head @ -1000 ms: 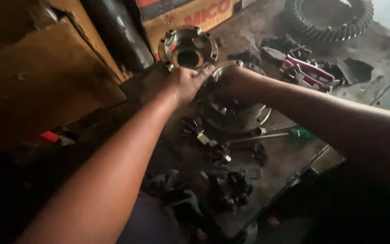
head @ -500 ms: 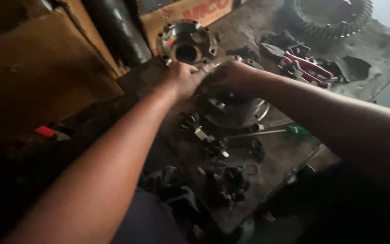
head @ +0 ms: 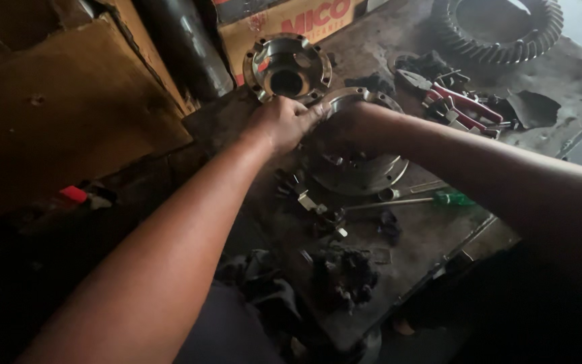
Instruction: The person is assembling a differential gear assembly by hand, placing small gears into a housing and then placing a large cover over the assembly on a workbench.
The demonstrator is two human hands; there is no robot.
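Head view: we see both hands meeting at the far rim of a round metal flange plate (head: pixel 362 165) lying flat on the grimy desk (head: pixel 432 236). We'll use that plate as the landmark.

Left hand (head: pixel 283 123) sits at the plate's upper-left edge, fingers curled and closed on the rim. Right hand (head: pixel 345 128) is right beside it, touching it, curled over the plate's top; what it grips is hidden, so we cannot tell if it is closed on anything.

Just beyond the plate, touching or nearly so: a shiny metal hub (head: pixel 286 66) with a centre bore and bolt holes round its flange. Behind the hub, a cardboard box (head: pixel 291 23). Left of it, a dark pipe (head: pixel 186 44) leaning upright, then cardboard sheets (head: pixel 69 114).

Right of the plate: pliers with red handles (head: pixel 463 104) among dark rags. Well beyond those, a big ring gear (head: pixel 500 30) with teeth round its edge.

Near side of the plate: a screwdriver with green handle (head: pixel 415 200) lying along the rim, just beside it. Small metal bits (head: pixel 308 199) scattered at the lower left. Further toward us, a lump of greasy dark parts (head: pixel 345 273).

Far left of the plate, in shadow: a small red object (head: pixel 73 194), too dim to identify.
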